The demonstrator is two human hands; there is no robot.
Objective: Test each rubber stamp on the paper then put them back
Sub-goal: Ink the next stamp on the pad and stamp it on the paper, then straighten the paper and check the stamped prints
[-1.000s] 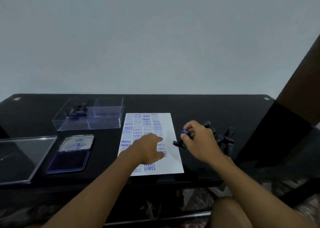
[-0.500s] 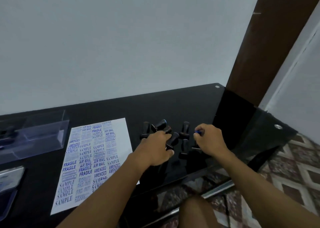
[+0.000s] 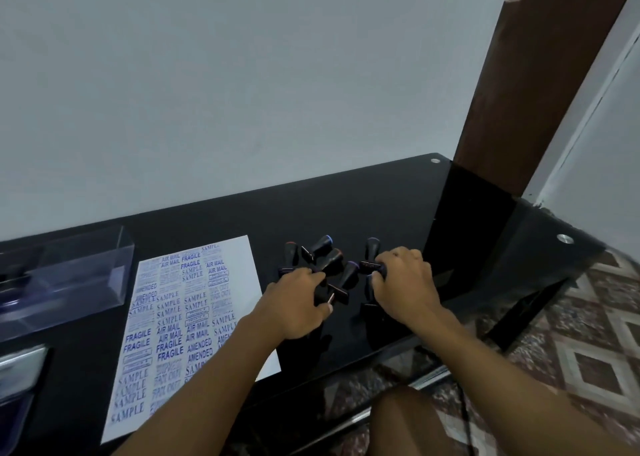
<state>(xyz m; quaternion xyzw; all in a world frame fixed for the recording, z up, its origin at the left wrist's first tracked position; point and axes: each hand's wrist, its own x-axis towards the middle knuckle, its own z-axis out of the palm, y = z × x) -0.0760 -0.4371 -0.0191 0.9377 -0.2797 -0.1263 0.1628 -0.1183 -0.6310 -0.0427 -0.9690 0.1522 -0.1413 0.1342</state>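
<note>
Paper: the sheet (image 3: 194, 317) lies flat on the black desk (image 3: 363, 206), lower left of centre, and is almost filled with blue prints: SAMPLE, FRAGILE, AIR MAIL, AMENDED and others too blurred to read.
Stamps: a loose cluster of black-handled rubber stamps (image 3: 332, 261) lies on the desk just right of the paper, at mid-frame, some upright and some on their sides.
Left hand: the left hand (image 3: 298, 303) is in the near side of the cluster, fingers curled round a small black stamp (image 3: 337, 294).
Right hand: the right hand (image 3: 405, 282) is at the right side of the cluster, fingers clenched round another stamp (image 3: 372, 267).
Storage box: a clear plastic box (image 3: 65, 275) sits at the left edge of the frame, well apart from the stamps; something dark lies inside, too blurred to name.
Ink pad: only a corner (image 3: 17, 386) shows at lower left.
Progress: judging by the crowded sheet, most or all of the testing looks done. The putting back has hardly begun, since the cluster is out on the desk.
</note>
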